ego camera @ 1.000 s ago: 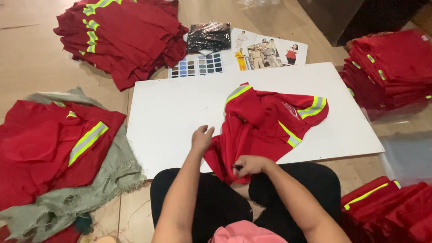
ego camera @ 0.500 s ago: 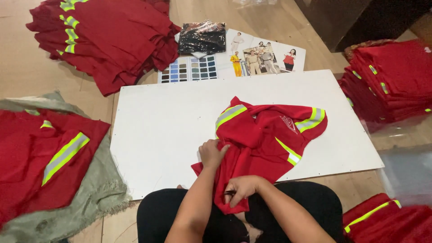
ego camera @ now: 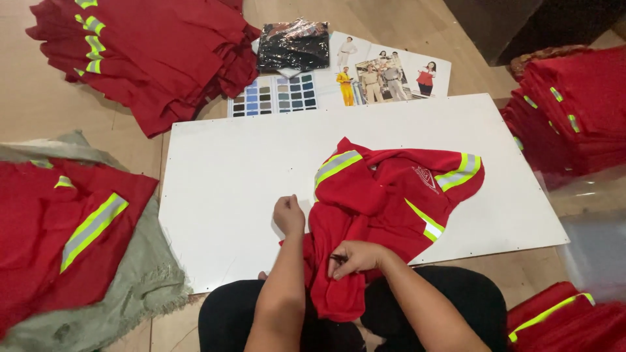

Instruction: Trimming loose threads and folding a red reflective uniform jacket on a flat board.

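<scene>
A red work shirt [ego camera: 391,202] with yellow-and-silver reflective stripes lies crumpled on a white board [ego camera: 228,189], its lower part hanging over the near edge onto my lap. My left hand [ego camera: 289,215] is closed on the shirt's left edge. My right hand [ego camera: 352,257] pinches the red fabric lower down, with a small dark object between the fingers that I cannot make out.
Piles of red shirts lie at the top left [ego camera: 150,52], the right [ego camera: 574,111] and the bottom right [ego camera: 561,319]. More red shirts [ego camera: 59,228] rest on a grey-green cloth [ego camera: 130,293] at the left. A colour swatch card [ego camera: 274,96], a photo sheet [ego camera: 385,72] and a dark plastic-wrapped packet [ego camera: 293,44] lie beyond the board.
My left hand closed on the shirt's left edge and my right hand shifted lower on the fabric. The shirt bunched more toward me. My view drifted slightly.
</scene>
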